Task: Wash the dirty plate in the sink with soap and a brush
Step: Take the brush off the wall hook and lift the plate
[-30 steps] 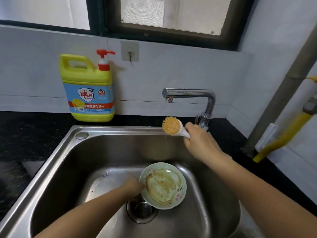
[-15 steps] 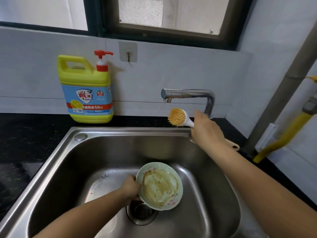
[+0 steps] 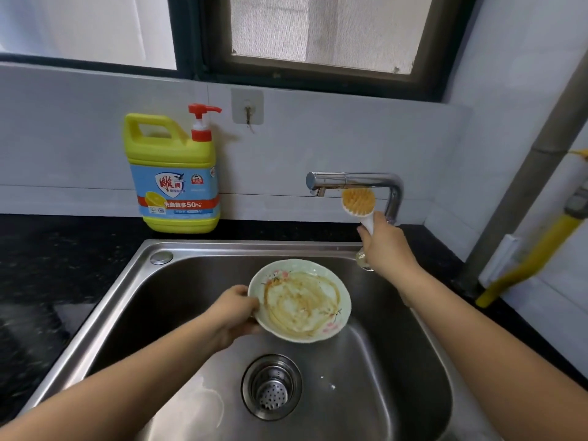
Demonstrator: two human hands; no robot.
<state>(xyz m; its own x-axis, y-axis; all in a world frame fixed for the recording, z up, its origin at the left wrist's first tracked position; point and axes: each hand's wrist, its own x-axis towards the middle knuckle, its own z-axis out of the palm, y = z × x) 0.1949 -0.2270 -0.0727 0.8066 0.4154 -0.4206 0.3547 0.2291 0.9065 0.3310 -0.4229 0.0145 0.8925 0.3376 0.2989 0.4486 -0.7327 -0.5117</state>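
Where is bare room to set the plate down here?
The sink floor is bare on both sides of the drain. The dark counter left of the soap bottle is bare too. Crowded: the back right corner, with faucet, brush and right hand.

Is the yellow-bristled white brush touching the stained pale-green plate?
Apart. The head view shows the yellow-bristled white brush up by the chrome faucet in the right hand, clear of the stained pale-green plate the left hand holds.

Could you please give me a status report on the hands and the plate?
Left hand grips plate rim, plate held over sink, brown smears on it. Right hand holds brush, bristles up by faucet. Nothing between brush and plate.
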